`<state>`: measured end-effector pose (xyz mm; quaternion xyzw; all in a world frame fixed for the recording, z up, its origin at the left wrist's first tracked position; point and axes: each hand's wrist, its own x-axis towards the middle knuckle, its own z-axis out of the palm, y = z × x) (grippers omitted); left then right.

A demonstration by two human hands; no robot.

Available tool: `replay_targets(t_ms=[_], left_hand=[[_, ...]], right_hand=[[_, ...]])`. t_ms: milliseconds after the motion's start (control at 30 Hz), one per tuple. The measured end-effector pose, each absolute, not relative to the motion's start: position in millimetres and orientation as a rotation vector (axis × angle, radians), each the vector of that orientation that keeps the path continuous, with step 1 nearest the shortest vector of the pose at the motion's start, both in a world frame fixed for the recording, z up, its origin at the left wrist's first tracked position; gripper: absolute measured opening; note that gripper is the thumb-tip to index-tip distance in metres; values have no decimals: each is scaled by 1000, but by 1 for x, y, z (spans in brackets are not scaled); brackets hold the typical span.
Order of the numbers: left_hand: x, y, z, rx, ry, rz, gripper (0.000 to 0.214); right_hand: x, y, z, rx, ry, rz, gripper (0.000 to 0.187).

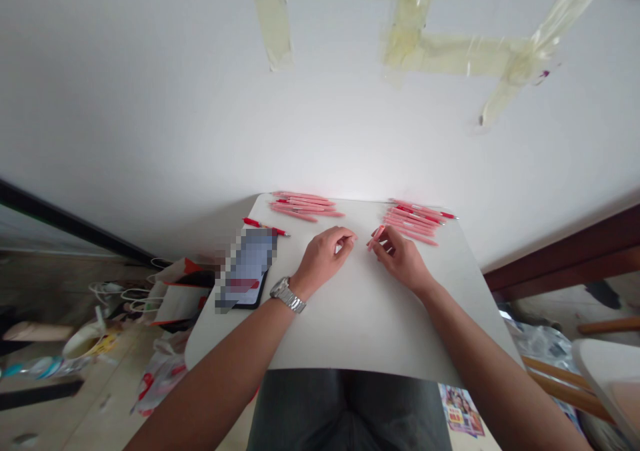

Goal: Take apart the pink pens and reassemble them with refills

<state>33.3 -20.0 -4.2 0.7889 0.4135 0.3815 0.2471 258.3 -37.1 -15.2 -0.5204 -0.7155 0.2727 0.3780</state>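
Right hand [400, 261] pinches pink pen [376, 235], between pen pile [415, 219] and left hand [325, 257], whose fingers are pinched narrow, contents unclear; pen likely light, stiff, slick, so grip mid-barrel.

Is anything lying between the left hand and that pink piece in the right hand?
Nothing visible does. Only bare table shows between the left hand and the pink piece in the right hand; both pen piles lie farther back.

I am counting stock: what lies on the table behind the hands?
Left pile and right pile of pink pens, and a red pen. The right hand holds a pink pen; the left hand's grip hides its content.
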Motion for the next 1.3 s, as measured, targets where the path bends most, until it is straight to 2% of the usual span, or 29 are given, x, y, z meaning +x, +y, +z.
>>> replay_targets(t_ms=[1100,1300], left_hand=[[34,-20,-4,2176,1135,1054,19],[34,-20,-4,2164,1131,1040,19]], right_hand=[[259,-34,-17,-1307,-1694,750,40],[259,-34,-17,-1316,-1703,708,37]])
